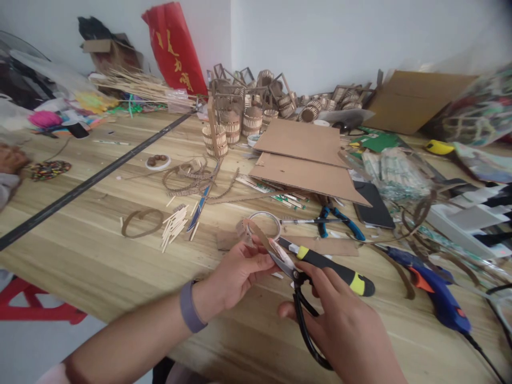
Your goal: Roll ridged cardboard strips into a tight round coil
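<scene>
My left hand (244,269) pinches a small piece of brown cardboard (258,234) between thumb and fingers. A pair of scissors (306,320) with black handles is in my right hand (340,314), its fingers at the handle loops. The scissor blades meet the cardboard close to my left fingertips; I cannot tell how far they cut into it. Just behind my hands lies a utility knife (340,270) with a black and yellow handle. A roll of clear tape (276,217) is beyond the cardboard piece.
Flat cardboard sheets (302,170), small wooden sticks (174,228) and a brown strip loop (136,224) lie on the table. Blue-handled pliers (346,224) and a blue glue gun (434,293) are on the right. Little wooden buckets (230,125) stand behind. Another person's hand (12,159) shows far left.
</scene>
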`<state>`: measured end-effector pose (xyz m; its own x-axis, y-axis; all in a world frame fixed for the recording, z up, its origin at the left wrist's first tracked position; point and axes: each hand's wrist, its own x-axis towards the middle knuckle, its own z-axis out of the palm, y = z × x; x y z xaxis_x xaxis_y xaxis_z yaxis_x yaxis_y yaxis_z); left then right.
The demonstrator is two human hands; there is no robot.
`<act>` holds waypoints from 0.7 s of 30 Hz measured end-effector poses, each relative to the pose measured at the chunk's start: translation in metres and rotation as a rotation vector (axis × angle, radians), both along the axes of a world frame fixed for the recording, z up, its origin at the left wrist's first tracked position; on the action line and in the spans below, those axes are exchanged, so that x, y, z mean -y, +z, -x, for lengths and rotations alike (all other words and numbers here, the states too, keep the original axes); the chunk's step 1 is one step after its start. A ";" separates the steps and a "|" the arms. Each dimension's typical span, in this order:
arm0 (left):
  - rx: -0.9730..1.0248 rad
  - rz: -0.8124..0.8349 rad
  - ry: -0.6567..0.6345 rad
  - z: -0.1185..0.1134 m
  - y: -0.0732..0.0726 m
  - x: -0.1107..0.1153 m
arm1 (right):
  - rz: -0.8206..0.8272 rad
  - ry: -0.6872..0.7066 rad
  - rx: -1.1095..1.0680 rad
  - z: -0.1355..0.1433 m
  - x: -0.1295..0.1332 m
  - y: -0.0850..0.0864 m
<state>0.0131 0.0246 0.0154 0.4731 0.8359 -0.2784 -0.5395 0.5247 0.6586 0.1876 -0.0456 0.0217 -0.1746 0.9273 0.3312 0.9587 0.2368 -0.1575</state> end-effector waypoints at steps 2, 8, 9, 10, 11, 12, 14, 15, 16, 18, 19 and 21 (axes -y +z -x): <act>-0.013 -0.003 0.012 0.000 -0.001 0.000 | -0.008 0.002 0.006 -0.001 -0.001 -0.001; -0.021 0.005 0.013 -0.001 -0.002 0.001 | -0.029 0.011 0.019 -0.001 -0.001 -0.007; -0.026 0.008 0.016 -0.001 -0.002 0.001 | -0.024 0.012 0.024 -0.002 -0.002 -0.008; -0.032 0.011 0.021 -0.001 -0.002 0.001 | -0.020 0.011 0.027 -0.002 -0.002 -0.008; -0.037 0.013 0.027 -0.001 -0.001 0.001 | -0.020 0.010 0.027 -0.002 -0.002 -0.009; -0.041 0.011 0.031 -0.001 -0.001 0.001 | -0.027 0.011 0.024 -0.002 -0.002 -0.010; -0.047 0.000 0.029 -0.001 -0.001 0.001 | -0.032 0.018 0.013 -0.003 -0.002 -0.011; -0.050 -0.004 0.029 -0.001 -0.001 0.001 | -0.026 0.021 0.010 -0.003 -0.002 -0.011; -0.052 -0.009 0.031 -0.001 -0.001 0.001 | -0.015 0.022 0.009 -0.003 -0.002 -0.011; -0.059 -0.016 0.036 -0.001 -0.001 0.001 | 0.010 0.021 0.008 -0.003 -0.001 -0.010; -0.061 -0.018 0.039 -0.001 -0.001 0.001 | 0.020 0.021 0.006 -0.004 -0.001 -0.010; -0.066 -0.020 0.042 -0.002 -0.001 0.001 | 0.031 0.025 -0.008 -0.004 -0.001 -0.011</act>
